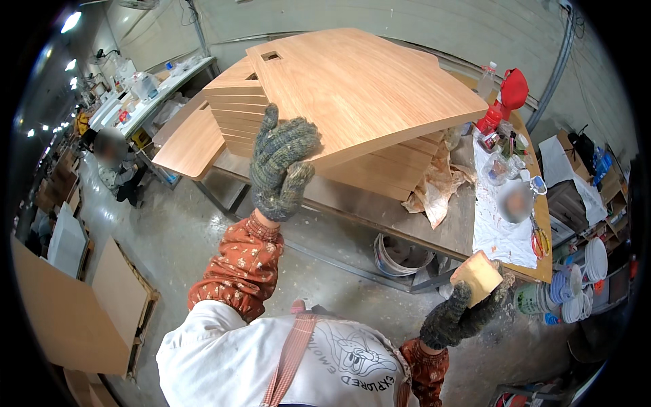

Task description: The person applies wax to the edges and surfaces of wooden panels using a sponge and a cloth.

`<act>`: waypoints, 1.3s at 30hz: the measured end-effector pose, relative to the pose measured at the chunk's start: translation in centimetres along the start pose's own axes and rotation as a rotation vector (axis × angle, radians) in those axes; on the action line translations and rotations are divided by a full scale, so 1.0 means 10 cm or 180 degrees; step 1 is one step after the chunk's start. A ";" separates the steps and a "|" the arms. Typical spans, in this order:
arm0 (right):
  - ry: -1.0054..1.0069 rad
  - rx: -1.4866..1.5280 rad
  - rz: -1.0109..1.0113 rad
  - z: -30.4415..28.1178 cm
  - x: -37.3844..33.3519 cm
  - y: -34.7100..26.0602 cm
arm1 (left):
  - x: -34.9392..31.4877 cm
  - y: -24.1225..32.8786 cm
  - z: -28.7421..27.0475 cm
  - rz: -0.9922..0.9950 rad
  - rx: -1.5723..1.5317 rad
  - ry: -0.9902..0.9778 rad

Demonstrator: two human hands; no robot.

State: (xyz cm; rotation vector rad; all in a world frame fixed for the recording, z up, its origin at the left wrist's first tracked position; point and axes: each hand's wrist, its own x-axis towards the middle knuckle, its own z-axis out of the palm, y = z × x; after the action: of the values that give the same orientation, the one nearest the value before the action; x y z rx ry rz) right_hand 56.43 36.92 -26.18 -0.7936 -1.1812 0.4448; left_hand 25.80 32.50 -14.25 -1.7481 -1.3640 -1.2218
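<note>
My left hand (281,166), in a dark knitted glove, is at the near left corner of a large light-wood panel (369,81). One finger points up and the others bend toward the panel; whether they press on it I cannot make out. Under this panel, more matching wood panels (237,112) are stacked. My right hand (468,315), gloved too, is held low beyond the near right side of the bench. It grips a yellowish-tan sponge-like block (477,277), its flat face turned up.
The panels lie on a metal-legged workbench (366,207). A stained cloth (439,186) hangs beside them. At right, a white sheet (498,227) bears bottles and small items. A bucket (403,254) stands below; stacked buckets (576,281) sit farther right. Boards (71,308) lean at left; another person (119,169) sits beyond.
</note>
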 end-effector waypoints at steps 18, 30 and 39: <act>-0.0022 -0.0289 -0.0086 0.16 0.13 -0.05 | 0.15 -0.09 -0.02 -0.0159 -0.0024 0.0257; -0.0029 -0.0297 0.0208 0.17 0.26 -0.03 | -0.29 0.24 -0.19 0.0116 -0.0116 -0.0819; 0.0202 -0.0291 0.0514 -0.37 0.40 -0.02 | -0.78 0.65 1.54 -0.1103 -0.1441 -0.2068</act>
State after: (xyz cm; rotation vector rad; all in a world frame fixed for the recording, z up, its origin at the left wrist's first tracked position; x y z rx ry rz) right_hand 61.24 38.36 -24.10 -0.9801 -1.0887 0.4976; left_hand 36.16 40.87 -27.00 -2.4457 -1.9322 -1.2652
